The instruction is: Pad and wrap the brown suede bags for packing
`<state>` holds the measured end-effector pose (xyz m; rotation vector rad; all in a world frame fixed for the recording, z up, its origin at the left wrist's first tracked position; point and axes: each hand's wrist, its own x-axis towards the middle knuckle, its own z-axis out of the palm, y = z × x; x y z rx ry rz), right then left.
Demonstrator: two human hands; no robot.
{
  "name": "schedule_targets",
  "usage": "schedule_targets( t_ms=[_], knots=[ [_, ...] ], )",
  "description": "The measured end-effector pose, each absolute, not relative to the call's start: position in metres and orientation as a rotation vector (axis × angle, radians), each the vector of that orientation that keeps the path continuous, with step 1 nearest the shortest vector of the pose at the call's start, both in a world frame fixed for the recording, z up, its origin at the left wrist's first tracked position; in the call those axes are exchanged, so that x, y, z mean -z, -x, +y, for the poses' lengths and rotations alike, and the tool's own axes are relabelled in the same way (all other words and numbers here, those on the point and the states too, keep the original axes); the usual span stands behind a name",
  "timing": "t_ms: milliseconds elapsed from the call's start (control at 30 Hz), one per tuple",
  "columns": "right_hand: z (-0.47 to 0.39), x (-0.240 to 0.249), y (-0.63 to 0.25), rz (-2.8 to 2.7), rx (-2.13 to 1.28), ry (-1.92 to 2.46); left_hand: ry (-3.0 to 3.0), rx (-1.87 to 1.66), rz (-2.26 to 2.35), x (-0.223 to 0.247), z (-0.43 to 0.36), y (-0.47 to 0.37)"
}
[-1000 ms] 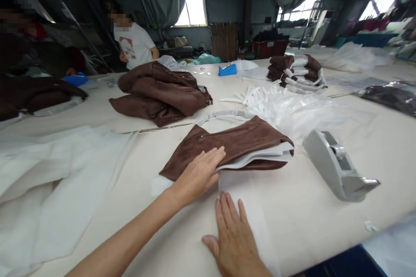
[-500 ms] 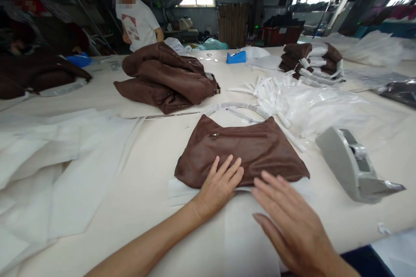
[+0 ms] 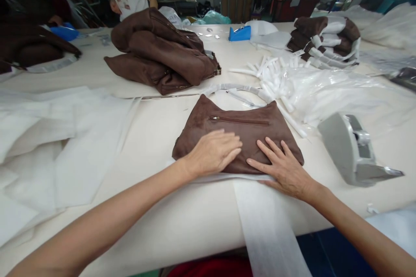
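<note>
I have both hands over the bag [image 3: 250, 138], patting or smoothing its front, as I judge it. The fingers of my left hand [image 3: 212, 152] lie together, slightly blurred; I can't tell how hard they press. Those of my right hand [image 3: 287, 171] are spread across the bag's lower right part. The zip [image 3: 240, 121] runs just beyond my fingertips, and past it the wrapped handle [image 3: 237, 87] arches away. Any shift of the bag would call for flat, even pressure, so the soft front doesn't crease.

Below my right fingers, a white strip [image 3: 266, 220] hangs over the edge of the table [image 3: 156, 138] and could snag. Right of them stands the tape dispenser [image 3: 346, 151], in the way of a wide sweep. Farther off lie white tubes [image 3: 276, 71] and, beyond my left fingers, piled bags [image 3: 162, 56]. White sheets [image 3: 81, 160] spread to their left.
</note>
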<state>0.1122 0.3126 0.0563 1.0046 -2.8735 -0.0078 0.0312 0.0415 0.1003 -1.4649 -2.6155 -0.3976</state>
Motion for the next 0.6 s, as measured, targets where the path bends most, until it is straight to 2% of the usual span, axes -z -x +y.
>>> schedule_targets(
  t_ms=[167, 333, 467, 600],
  knots=[
    [0.317, -0.058, -0.113, -2.874, -0.010, -1.005, 1.037, 0.216, -2.883, -0.091, 0.055, 0.020],
    [0.319, -0.047, -0.117, -2.837, -0.014, -1.008, 0.980, 0.180, -2.946, -0.084, 0.054, 0.012],
    [0.320, -0.041, -0.119, -2.786, -0.015, -1.038, 1.239, 0.244, -2.722, -0.077, 0.052, -0.016],
    [0.323, -0.070, -0.111, -2.877, -0.153, -1.169, 1.435, 0.330, -2.648, -0.062, 0.049, -0.033]
  ],
)
